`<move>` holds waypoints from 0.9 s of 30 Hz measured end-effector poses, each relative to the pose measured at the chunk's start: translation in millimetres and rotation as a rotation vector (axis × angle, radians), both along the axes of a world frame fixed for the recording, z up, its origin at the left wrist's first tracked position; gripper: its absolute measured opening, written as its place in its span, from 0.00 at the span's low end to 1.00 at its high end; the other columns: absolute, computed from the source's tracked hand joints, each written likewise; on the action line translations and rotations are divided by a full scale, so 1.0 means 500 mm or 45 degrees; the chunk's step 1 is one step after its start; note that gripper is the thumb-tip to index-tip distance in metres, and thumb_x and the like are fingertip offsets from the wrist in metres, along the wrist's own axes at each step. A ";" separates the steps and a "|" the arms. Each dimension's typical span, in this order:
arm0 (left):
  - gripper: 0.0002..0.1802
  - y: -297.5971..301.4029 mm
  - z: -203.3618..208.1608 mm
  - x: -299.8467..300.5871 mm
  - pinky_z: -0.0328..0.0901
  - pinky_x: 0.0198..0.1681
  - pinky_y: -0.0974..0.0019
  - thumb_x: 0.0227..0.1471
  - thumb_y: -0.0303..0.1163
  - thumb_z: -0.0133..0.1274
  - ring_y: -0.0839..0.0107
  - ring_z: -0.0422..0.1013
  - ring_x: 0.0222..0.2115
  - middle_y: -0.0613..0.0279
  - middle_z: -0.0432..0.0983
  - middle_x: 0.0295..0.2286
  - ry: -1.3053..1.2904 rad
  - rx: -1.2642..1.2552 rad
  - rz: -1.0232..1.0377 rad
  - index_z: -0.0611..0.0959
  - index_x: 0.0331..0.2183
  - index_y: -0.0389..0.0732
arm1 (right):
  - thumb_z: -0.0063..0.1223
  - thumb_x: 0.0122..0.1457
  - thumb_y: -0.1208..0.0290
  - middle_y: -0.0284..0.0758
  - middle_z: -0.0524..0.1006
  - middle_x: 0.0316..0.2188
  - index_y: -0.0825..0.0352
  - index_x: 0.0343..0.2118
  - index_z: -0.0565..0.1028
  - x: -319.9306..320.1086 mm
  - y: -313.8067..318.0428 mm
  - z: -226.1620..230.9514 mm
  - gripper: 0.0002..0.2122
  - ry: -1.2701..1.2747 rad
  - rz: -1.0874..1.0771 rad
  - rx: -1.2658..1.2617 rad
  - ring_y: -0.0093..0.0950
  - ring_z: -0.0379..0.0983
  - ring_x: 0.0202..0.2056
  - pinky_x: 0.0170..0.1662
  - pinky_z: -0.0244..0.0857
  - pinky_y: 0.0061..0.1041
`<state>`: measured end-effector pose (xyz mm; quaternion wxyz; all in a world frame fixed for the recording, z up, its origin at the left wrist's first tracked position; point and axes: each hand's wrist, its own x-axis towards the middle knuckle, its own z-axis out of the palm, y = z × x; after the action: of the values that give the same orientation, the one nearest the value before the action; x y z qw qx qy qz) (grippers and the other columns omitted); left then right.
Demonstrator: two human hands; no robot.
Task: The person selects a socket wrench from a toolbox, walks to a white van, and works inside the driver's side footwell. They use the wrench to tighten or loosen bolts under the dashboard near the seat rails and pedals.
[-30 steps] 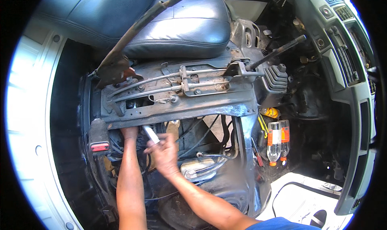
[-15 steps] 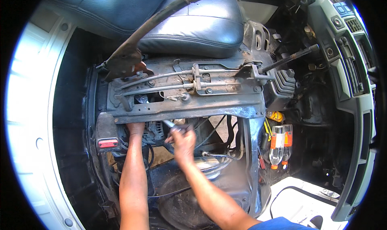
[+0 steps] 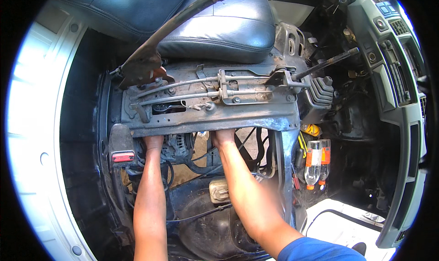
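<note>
Both forearms reach forward into the opening of the vehicle floor. My left hand (image 3: 154,142) passes under the near edge of the metal cross panel (image 3: 201,123), beside the alternator-like ribbed part (image 3: 179,144); its fingers are hidden. Further right, my right hand (image 3: 223,136) also goes beneath that edge, and its fingers are hidden too. Through the panel's slot shows a dark rounded tool head (image 3: 161,107) with a shiny rim, resembling a ratchet. Whether either hand grips it cannot be seen.
Above the panel run two cables (image 3: 192,97), with a handbrake lever (image 3: 160,37) rising at left and a gear lever (image 3: 329,63) at right. A black seat (image 3: 219,27) lies beyond. Plastic bottles (image 3: 313,162) stand right of the opening; a tan reservoir cap (image 3: 219,191) sits below.
My right hand, earlier above the opening holding a shiny-shafted tool, has moved forward and right, under the panel. A dark tool head now shows in the slot. My left hand stays under the panel.
</note>
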<state>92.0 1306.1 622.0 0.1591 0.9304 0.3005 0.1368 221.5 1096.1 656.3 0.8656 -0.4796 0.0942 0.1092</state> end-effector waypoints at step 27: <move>0.20 0.034 -0.041 -0.004 0.64 0.52 0.49 0.56 0.45 0.54 0.48 0.73 0.47 0.50 0.80 0.43 -0.373 0.065 -0.032 0.84 0.41 0.39 | 0.54 0.61 0.70 0.37 0.76 0.39 0.71 0.45 0.71 -0.115 -0.021 0.075 0.13 0.027 0.149 -0.175 0.29 0.74 0.38 0.43 0.69 0.31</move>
<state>90.1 1323.0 601.7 0.1791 0.9079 0.2589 0.2767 163.8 1085.8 694.0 0.8217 -0.5413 0.0824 0.1580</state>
